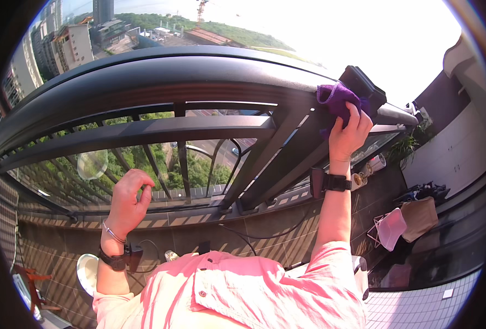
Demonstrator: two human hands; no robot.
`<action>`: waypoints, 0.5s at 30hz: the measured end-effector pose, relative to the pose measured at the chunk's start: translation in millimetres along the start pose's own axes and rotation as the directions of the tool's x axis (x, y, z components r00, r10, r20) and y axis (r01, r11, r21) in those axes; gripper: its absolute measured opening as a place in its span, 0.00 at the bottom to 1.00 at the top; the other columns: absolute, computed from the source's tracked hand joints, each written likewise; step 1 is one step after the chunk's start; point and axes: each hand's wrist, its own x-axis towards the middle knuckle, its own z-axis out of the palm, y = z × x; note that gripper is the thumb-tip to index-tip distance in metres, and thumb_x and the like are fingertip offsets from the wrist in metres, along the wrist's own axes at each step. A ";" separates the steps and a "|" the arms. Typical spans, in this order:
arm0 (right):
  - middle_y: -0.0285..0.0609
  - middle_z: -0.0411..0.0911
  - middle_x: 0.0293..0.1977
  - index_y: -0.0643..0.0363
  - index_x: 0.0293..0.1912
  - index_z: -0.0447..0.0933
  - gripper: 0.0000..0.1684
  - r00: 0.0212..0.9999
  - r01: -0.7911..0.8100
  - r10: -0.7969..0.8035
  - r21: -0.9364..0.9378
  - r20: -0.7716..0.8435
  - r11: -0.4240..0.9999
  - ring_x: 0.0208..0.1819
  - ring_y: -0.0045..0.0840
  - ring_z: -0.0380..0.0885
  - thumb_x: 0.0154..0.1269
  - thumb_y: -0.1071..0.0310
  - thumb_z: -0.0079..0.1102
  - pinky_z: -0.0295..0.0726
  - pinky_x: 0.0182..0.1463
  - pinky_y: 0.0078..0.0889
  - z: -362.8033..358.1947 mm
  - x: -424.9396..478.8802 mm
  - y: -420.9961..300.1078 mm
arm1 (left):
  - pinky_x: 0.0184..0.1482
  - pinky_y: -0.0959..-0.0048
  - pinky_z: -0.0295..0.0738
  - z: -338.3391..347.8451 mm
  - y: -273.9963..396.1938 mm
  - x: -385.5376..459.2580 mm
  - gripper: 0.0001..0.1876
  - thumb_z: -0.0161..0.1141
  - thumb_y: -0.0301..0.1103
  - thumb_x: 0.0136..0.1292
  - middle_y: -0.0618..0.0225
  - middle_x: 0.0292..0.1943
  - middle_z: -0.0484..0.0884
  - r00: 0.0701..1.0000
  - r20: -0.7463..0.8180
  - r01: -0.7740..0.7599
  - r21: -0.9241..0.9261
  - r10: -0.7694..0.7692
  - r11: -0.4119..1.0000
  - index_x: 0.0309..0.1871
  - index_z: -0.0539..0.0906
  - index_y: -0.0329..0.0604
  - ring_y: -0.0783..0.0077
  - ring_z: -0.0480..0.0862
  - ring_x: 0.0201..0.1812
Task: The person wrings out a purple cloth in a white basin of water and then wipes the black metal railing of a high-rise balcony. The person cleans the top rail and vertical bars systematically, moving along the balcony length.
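My right hand (350, 133) grips a purple cloth (339, 100) and presses it against the corner post of a dark metal balcony railing (210, 76), just below the post's black cap (362, 88). Part of the cloth lies over the top rail's end. My left hand (131, 197) is raised in front of the railing's glass and bars, its fingers curled loosely; nothing shows in it, though its palm side is partly hidden. Both wrists carry a black strap with a small dark device.
A white bucket (87, 273) stands on the tiled floor at lower left, near a reddish wooden stool (33, 283). Black cable (263, 237) runs along the floor by the railing. Potted plants (405, 144), jars (364, 172) and a pink folding seat (389, 230) are at right.
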 end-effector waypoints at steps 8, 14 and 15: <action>0.35 0.77 0.46 0.59 0.56 0.71 0.13 0.552 -0.656 0.352 0.654 0.756 -0.376 0.44 0.15 0.75 0.74 0.70 0.50 0.75 0.48 0.19 -32.4 -76.9 -125.0 | 0.46 0.67 0.75 25.5 -7.8 -7.2 0.04 0.57 0.22 0.58 0.59 0.34 0.80 0.990 0.117 0.090 -0.098 -0.078 0.991 0.37 0.78 0.37 0.57 0.80 0.41; 0.41 0.79 0.48 0.61 0.56 0.71 0.17 0.373 -0.630 -0.043 0.219 0.927 -0.745 0.45 0.24 0.80 0.76 0.62 0.42 0.81 0.49 0.30 -18.2 -53.6 -202.8 | 0.56 0.73 0.72 66.2 16.1 28.3 0.28 0.59 0.43 0.70 0.66 0.54 0.79 0.964 0.218 0.264 -0.842 -0.152 0.469 0.67 0.66 0.39 0.76 0.77 0.54; 0.41 0.79 0.46 0.61 0.56 0.71 0.18 0.360 -0.637 -0.081 0.181 0.929 -0.749 0.43 0.24 0.81 0.76 0.62 0.42 0.81 0.48 0.29 -2.7 -55.6 -201.0 | 0.56 0.74 0.72 74.9 16.6 36.4 0.26 0.58 0.40 0.70 0.67 0.53 0.79 0.954 0.245 0.297 -0.861 -0.174 0.413 0.66 0.68 0.39 0.77 0.77 0.53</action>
